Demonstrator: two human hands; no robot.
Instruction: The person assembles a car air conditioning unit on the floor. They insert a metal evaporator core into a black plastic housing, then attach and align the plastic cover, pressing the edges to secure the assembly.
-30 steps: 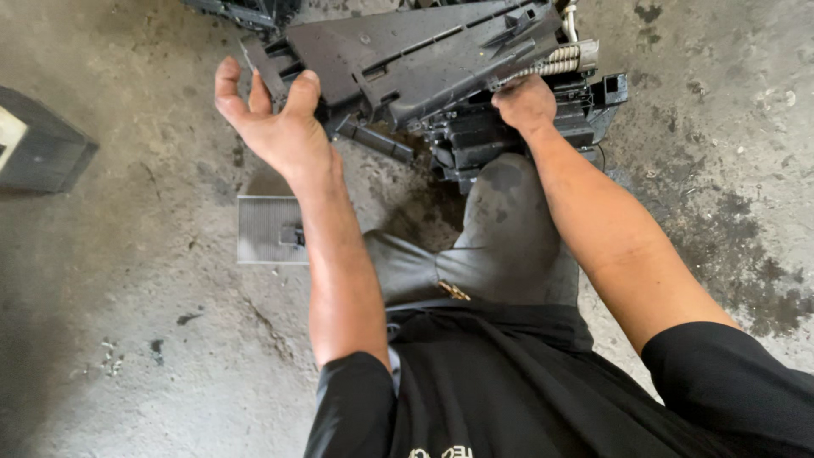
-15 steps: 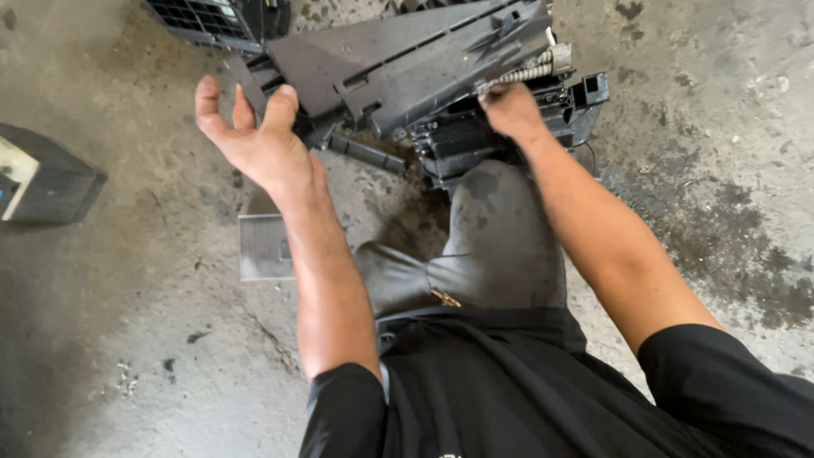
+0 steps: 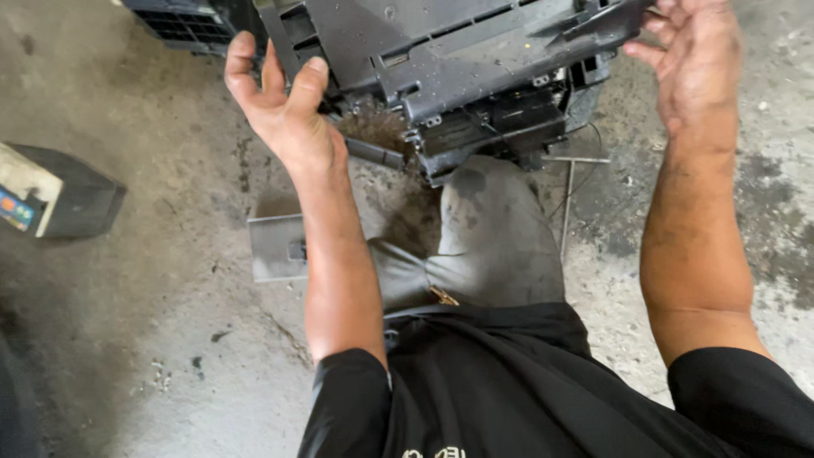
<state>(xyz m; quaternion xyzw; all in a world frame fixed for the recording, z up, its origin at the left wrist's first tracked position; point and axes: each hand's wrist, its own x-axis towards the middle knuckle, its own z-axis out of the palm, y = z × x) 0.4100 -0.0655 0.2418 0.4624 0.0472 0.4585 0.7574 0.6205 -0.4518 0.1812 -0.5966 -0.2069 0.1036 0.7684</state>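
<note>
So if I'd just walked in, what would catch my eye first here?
Most likely the big dark plastic housing at the top, held above the person's knee, with the left hand at its left end and the right hand at its right end. Next, the stained concrete floor, where a flat grey plate lies beside the left forearm and a dark box sits at the far left.

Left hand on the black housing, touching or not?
Touching. The head view shows the left hand at the black plastic housing, thumb pressed on its left corner and fingers curled behind the edge.
</note>
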